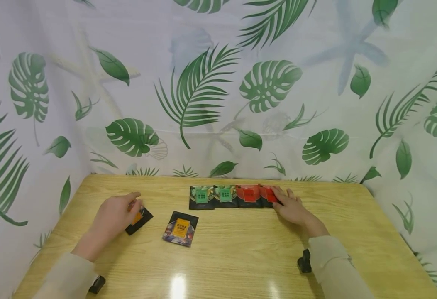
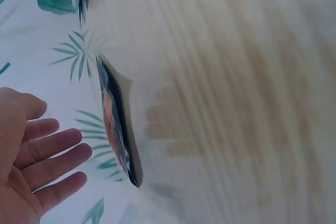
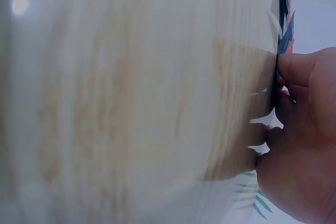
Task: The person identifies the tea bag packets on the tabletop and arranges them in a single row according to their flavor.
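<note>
Over a dark sachet with an orange label (image 1: 139,217) at the left, my left hand (image 1: 114,214) hovers, covering part of it. The left wrist view shows this hand's fingers (image 2: 55,148) loosely spread, apart from the sachet. My right hand (image 1: 292,207) holds the outer edge of the rightmost red sachet (image 1: 267,194), thumb at its near corner. In the right wrist view that sachet's edge (image 3: 286,39) tilts up beside the thumb (image 3: 296,68). Another orange-labelled sachet (image 1: 180,229) lies face up between the hands, slightly turned.
Left of the held sachet, a red sachet (image 1: 249,196) and two green-labelled sachets (image 1: 225,196) form an overlapping row near the back of the wooden table (image 1: 240,249). Leaf-print cloth (image 1: 211,91) encloses the back and sides. Small black objects sit by the right sleeve (image 1: 330,253) and left sleeve (image 1: 69,276).
</note>
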